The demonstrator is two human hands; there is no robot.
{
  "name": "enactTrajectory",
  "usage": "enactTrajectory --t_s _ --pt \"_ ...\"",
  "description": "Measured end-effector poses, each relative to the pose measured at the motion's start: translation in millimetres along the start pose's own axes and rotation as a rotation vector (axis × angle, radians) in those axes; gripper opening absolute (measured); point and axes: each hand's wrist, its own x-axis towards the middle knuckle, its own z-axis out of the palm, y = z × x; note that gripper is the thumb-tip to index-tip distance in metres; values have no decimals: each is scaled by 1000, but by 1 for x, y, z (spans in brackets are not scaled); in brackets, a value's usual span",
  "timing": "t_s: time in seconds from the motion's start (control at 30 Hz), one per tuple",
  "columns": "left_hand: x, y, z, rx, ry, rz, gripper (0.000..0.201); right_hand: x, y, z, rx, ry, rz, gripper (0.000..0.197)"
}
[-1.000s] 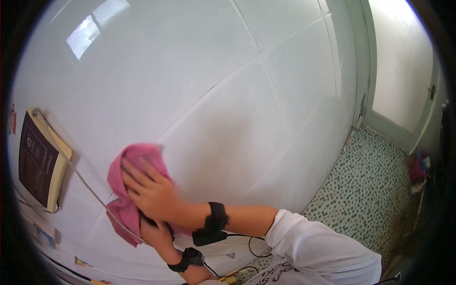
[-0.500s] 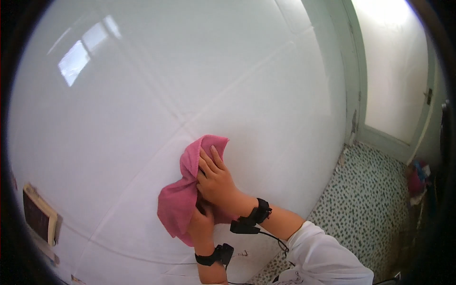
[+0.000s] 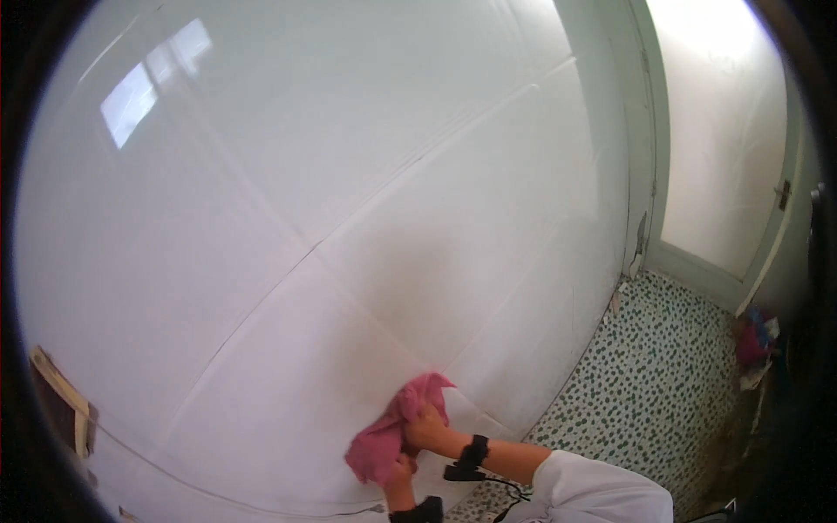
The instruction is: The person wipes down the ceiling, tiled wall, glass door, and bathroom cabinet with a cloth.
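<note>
A pink cloth (image 3: 377, 449), bunched and creased, is low in front of the white tiled wall (image 3: 261, 349). My right hand (image 3: 427, 428) grips its right part, fingers curled into the folds. Below and to the left of it, my left hand (image 3: 400, 474) is closed on the cloth's lower edge. The two hands are near each other, and the cloth partly hides their fingers. Whether the cloth presses on the tiles cannot be told for sure. Both wrists wear black straps with small black boxes.
Green-and-white speckled floor (image 3: 628, 383) meets the wall on the right. Beyond it stands a door with a pale frosted pane (image 3: 724, 131). Colourful items (image 3: 754, 340) lie by the right side. A wood-framed opening (image 3: 65, 401) is at the lower left. Black cable hangs by my right wrist.
Both hands and the pink cloth have moved down and slightly right along the wall. The cloth looks more bunched, and my right hand's fingers, stretched before, are now curled. The view has shifted a little.
</note>
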Motion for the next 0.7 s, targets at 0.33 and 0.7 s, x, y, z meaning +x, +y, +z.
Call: enactTrajectory --t_s 0.33,0.7 --pt "55 -65 -116 -252 298 -307 27 131 -153 6 168 -145 -312 37" --pt "-40 -192 -131 -206 237 -908 35 113 -297 85 119 -501 -894 38"
